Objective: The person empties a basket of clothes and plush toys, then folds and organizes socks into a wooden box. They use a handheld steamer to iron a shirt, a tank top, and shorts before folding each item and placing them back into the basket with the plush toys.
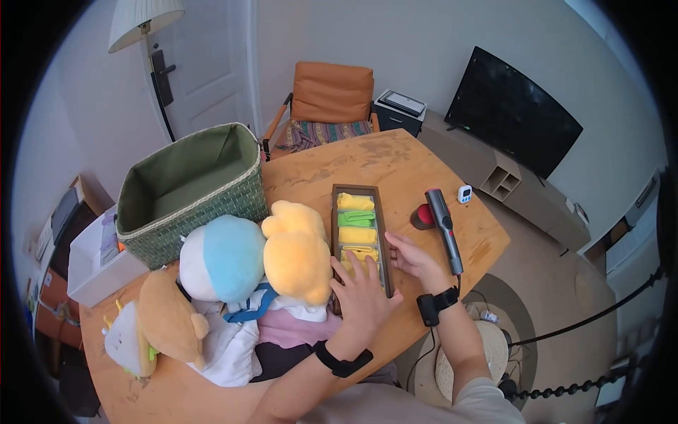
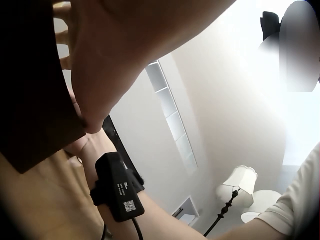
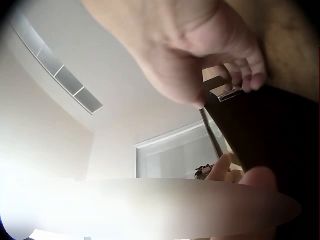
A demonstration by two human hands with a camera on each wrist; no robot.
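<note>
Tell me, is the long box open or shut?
Open: the box has no lid on, and yellow and green cloths show inside.

No words or numbers can be read. The black wrist device carries small white print, too small to make out, and a square code.

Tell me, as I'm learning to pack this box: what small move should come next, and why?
The left hand might gently pat down the yellow cloth by its fingertips: it looks more rumpled than the farthest yellow cloth, those fingers spread over the box, and the right hand is at its right side.
</note>
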